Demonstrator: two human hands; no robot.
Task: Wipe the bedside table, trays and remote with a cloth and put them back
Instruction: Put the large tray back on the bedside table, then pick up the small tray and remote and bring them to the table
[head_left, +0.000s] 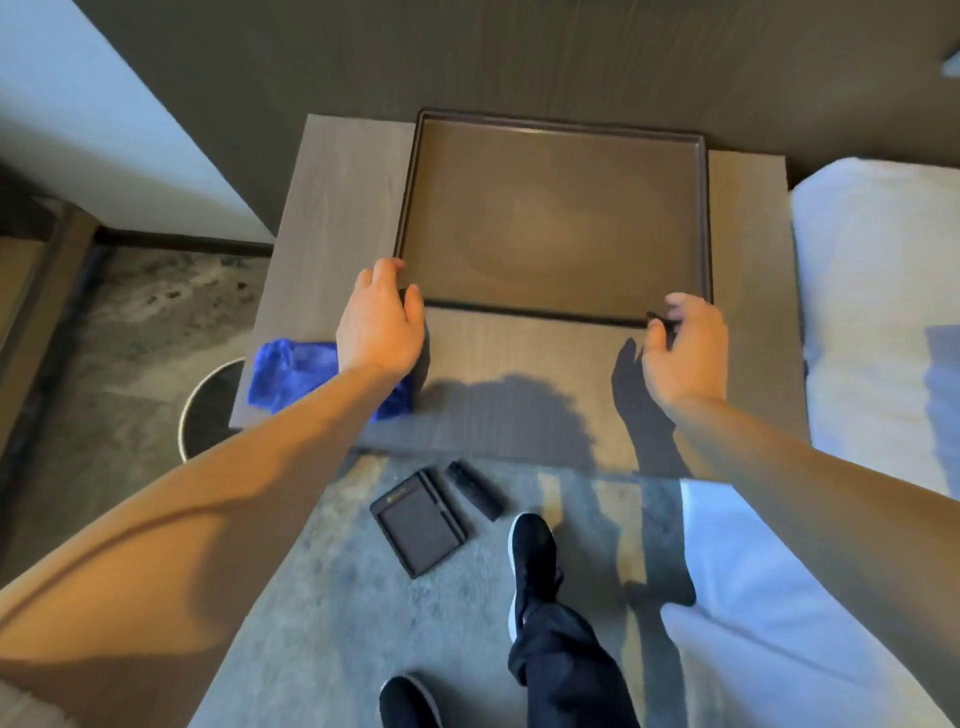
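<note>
A large brown tray (550, 218) lies flat at the back of the grey wooden bedside table (519, 374). My left hand (382, 322) grips the tray's near left corner, fingers over the rim. My right hand (683, 345), slightly blurred, pinches the near right corner. A blue cloth (291, 371) lies bunched on the table's front left, partly hidden under my left forearm. On the carpet in front of the table lie a small dark tray (418, 525) and, beside it, a black remote (475, 491).
A bed with white linen (878, 291) stands against the table's right side. A round dark bin (208, 410) sits on the floor at the table's left front corner. My feet in black shoes (530, 551) stand on the carpet close to the small tray.
</note>
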